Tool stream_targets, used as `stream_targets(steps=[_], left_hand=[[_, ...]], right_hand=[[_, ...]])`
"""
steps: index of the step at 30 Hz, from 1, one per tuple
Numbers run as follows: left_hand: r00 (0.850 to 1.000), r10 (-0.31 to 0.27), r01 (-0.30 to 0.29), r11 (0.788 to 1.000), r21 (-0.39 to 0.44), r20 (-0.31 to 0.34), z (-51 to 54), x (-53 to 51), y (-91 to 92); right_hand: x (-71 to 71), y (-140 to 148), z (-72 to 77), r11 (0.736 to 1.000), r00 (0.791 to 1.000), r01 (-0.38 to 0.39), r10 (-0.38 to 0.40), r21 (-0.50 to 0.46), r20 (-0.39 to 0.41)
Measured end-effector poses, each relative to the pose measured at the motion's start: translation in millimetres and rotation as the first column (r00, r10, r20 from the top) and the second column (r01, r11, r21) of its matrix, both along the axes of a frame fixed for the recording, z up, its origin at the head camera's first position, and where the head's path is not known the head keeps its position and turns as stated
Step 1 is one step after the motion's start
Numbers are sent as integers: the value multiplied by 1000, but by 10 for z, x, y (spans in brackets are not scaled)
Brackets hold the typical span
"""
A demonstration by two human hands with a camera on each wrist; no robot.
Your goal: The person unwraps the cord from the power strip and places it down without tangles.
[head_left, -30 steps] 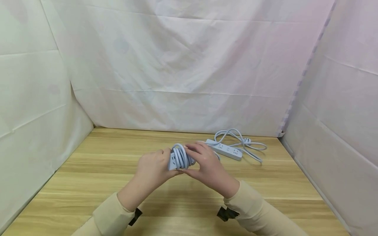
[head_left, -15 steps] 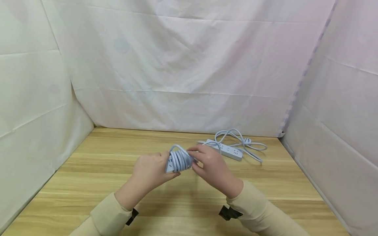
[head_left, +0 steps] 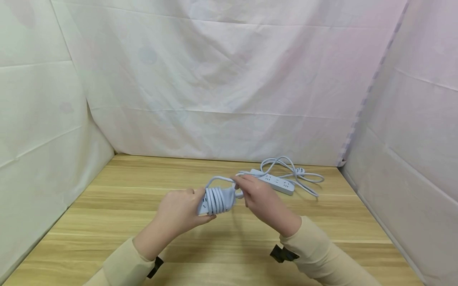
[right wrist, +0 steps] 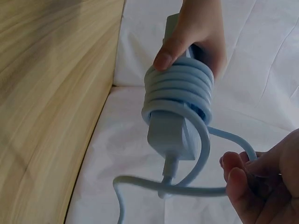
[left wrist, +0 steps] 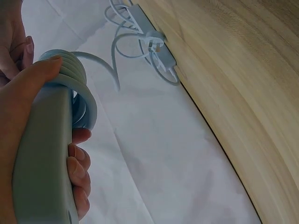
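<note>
My left hand (head_left: 177, 210) grips a pale blue power strip (right wrist: 166, 133), thumb along one side and fingers curled round the other. Several turns of its cord (head_left: 216, 200) are wound round the strip near the end facing my right hand. That cord end of the strip pokes out beyond the coils. My right hand (right wrist: 264, 175) pinches a length of the cord between thumb and fingers, just off the strip's end. A loose loop arches from the coils to the right hand in the head view. Both hands hold everything above the table.
A second pale blue power strip (head_left: 277, 182) lies on the wooden table (head_left: 143, 178) at the back right. Its loosely looped cord (head_left: 275, 159) and plug (head_left: 299, 171) lie beside and over it. White cloth (head_left: 222, 79) hangs behind and on both sides.
My right hand has left the side of the coils and drawn right with the cord, uncovering the strip's cord end. The left hand and strip have shifted slightly left and nearer.
</note>
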State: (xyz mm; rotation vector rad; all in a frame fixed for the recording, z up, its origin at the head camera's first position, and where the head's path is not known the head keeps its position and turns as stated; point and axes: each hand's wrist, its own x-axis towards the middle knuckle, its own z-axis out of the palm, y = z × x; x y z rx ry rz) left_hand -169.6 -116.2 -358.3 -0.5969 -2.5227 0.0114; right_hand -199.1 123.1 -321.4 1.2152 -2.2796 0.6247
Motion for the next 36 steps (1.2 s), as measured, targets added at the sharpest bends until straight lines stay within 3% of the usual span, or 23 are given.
stream_targets(steps=[5, 9, 18, 21, 28, 36], left_hand=[[999, -34, 34, 999, 4, -7, -12, 38, -14], [998, -57, 57, 998, 9, 27, -20, 88, -26], [986, -143, 135, 986, 100, 84, -29, 181, -79], [982, -162, 147, 979, 141, 101, -8, 202, -94], [975, -138, 90, 961, 260, 176, 38, 209, -124], [963, -80, -10, 944, 329, 259, 55, 175, -202]], right_hand=[[-68, 55, 0, 999, 1000, -1, 1, -41, -13], [-141, 123, -44, 998, 1000, -7, 6, -69, -15], [-226, 286, -177, 995, 991, 5, 8, -100, 131], [-228, 333, -220, 997, 990, 10, 1, -77, 141], [-191, 448, -325, 998, 995, -16, 21, -58, 94], [-88, 577, -372, 995, 996, -83, 84, -46, 22]])
